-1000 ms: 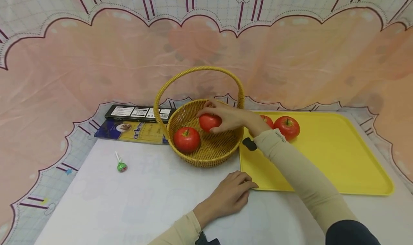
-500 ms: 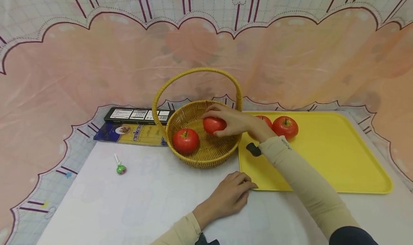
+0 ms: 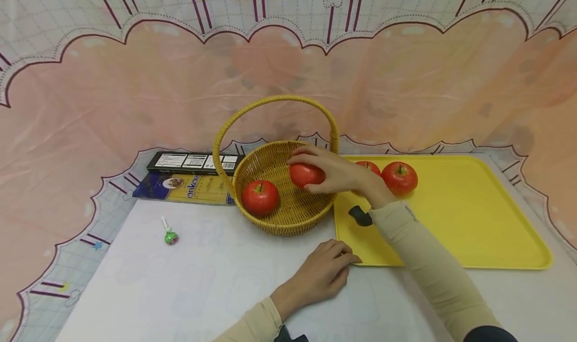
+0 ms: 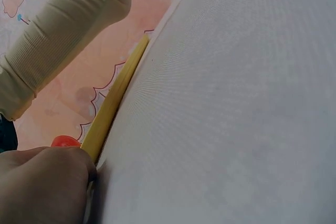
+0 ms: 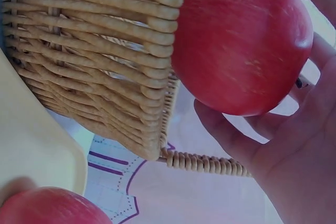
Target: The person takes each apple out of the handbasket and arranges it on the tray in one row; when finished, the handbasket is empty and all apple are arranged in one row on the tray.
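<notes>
My right hand (image 3: 335,174) grips a red apple (image 3: 305,175) over the right part of a yellow wicker basket (image 3: 288,229). In the right wrist view, fingers and thumb curve round that apple (image 5: 241,43), which sits above the basket's rim (image 5: 163,72). A second apple (image 3: 260,198) lies in the basket at the left. The left hand (image 3: 315,274) rests on the white table, its fingertips touching the near left corner of a yellow tray (image 3: 473,217). Two more apples lie on the tray: one in full view (image 3: 399,178), the other (image 3: 369,167) partly hidden by the right arm.
The basket's tall handle (image 3: 277,98) arches above it. Left of the basket lie a black box (image 3: 194,162) and a blue and yellow pasta packet (image 3: 189,186). A green-wrapped lollipop (image 3: 171,237) lies on the table (image 3: 135,282). Printed cloth (image 3: 180,91) hangs behind.
The right hand has moved a little to the right with its apple, toward the basket's right rim. The left hand stays at the tray's corner. The head view has shifted slightly.
</notes>
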